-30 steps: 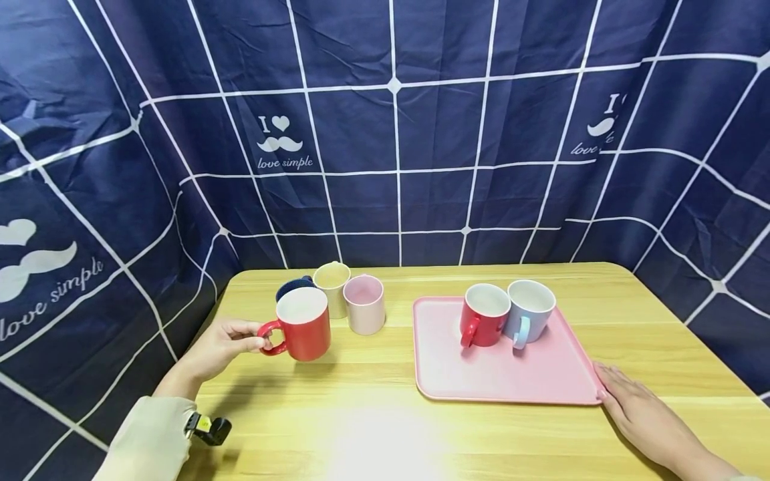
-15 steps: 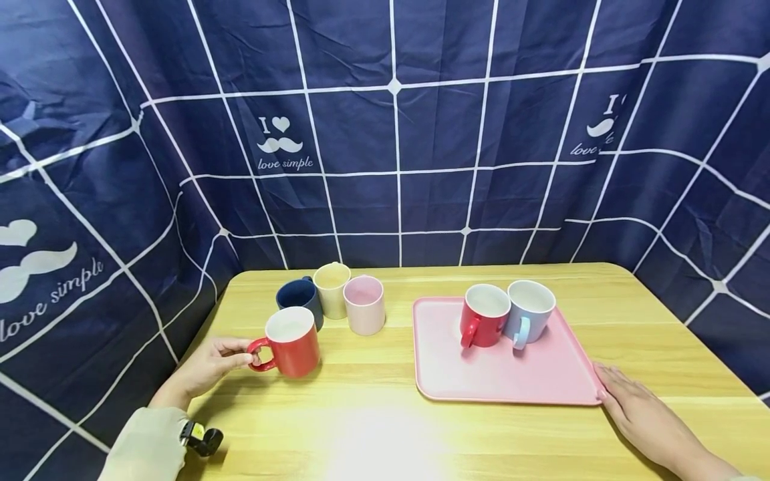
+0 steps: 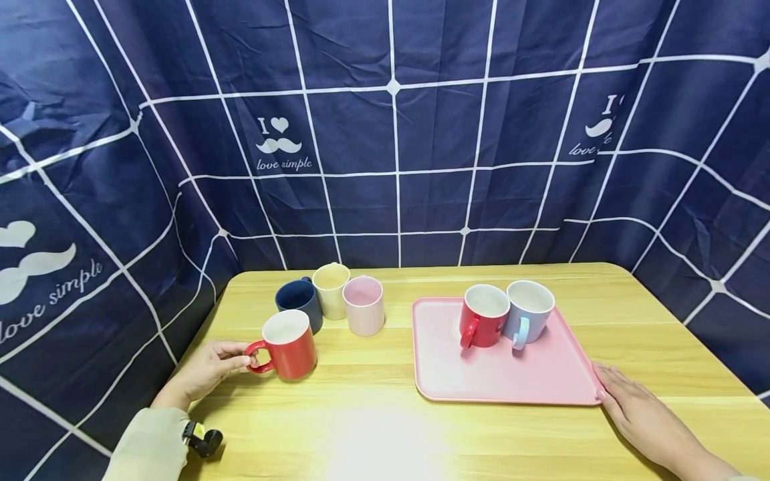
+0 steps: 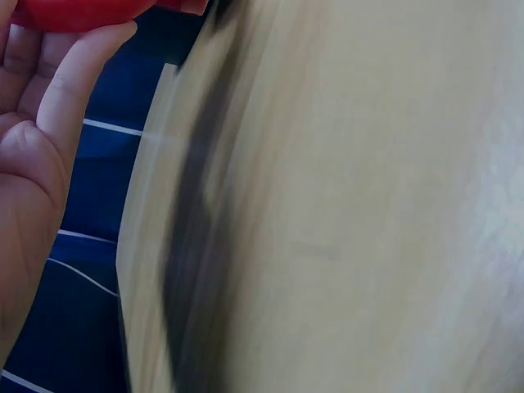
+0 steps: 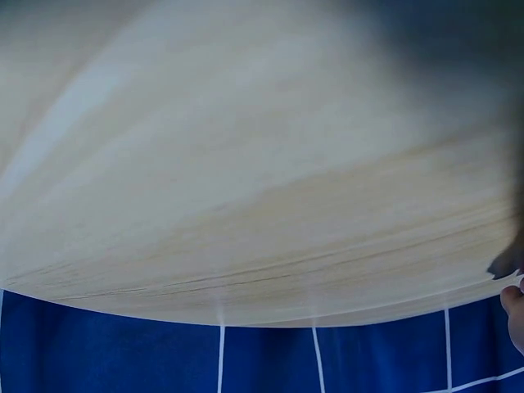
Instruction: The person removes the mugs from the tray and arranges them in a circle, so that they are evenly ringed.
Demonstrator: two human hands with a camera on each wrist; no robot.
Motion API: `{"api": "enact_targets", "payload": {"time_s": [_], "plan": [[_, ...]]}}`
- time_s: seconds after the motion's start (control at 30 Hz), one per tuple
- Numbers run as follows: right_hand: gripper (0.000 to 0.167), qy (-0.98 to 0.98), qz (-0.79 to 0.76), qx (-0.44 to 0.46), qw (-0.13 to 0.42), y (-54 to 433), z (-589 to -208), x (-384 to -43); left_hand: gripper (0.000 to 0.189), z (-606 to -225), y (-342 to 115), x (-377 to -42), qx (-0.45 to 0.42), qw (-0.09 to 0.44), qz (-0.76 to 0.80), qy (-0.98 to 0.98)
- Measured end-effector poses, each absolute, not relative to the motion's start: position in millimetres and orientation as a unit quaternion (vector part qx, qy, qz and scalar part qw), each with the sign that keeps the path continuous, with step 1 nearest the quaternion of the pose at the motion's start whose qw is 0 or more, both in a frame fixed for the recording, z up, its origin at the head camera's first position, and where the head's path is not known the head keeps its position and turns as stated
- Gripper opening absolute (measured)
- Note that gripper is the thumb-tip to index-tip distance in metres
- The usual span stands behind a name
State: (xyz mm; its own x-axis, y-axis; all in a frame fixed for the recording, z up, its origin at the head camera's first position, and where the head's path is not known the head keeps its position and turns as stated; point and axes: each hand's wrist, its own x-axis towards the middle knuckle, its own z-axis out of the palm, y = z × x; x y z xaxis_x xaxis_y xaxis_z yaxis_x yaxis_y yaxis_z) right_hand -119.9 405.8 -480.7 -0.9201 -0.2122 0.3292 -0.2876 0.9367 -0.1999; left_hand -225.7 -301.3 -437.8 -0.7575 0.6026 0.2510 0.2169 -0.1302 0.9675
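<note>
Held red mug [image 3: 293, 355] shifted since one second ago: lower in head view, farther left of pink tray [image 3: 457, 377]. Left hand [image 3: 207, 371] pinches its handle. Right hand [image 3: 646, 417], fingers extended, touches tray's right edge. Six mugs counted: two on tray (second red mug [image 3: 492, 329], light blue mug [image 3: 538, 322]); four left of tray (held one, plus navy mug [image 3: 308, 299], cream mug [image 3: 332, 304], pink mug [image 3: 365, 319]).
</note>
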Motion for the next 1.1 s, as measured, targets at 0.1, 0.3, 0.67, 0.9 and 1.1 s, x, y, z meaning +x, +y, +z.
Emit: {"api": "enact_targets", "payload": {"time_s": [0.1, 0.3, 0.67, 0.9, 1.1], "plan": [[0.046, -0.972, 0.124, 0.128, 0.153, 405.8, -480.8, -120.2, 0.044, -439.9, -302.1, -225.8, 0.313, 0.143, 0.682, 0.645], [0.046, -0.972, 0.123, 0.129, 0.153, 406.4, -481.1, -120.9, 0.047, -442.2, -303.5, -225.5, 0.306, 0.142, 0.68, 0.652], [0.046, -0.973, 0.124, 0.128, 0.144, 407.0, -480.9, -121.0, 0.041, -446.1, -307.8, -228.8, 0.305, 0.14, 0.694, 0.637], [0.046, -0.973, 0.123, 0.129, 0.149, 406.4, -481.0, -121.3, 0.036, -447.6, -310.4, -230.1, 0.286, 0.14, 0.713, 0.625], [0.047, -0.974, 0.125, 0.127, 0.142, 406.5, -480.6, -121.2, 0.039, -450.1, -311.2, -232.5, 0.271, 0.139, 0.722, 0.621]]}}
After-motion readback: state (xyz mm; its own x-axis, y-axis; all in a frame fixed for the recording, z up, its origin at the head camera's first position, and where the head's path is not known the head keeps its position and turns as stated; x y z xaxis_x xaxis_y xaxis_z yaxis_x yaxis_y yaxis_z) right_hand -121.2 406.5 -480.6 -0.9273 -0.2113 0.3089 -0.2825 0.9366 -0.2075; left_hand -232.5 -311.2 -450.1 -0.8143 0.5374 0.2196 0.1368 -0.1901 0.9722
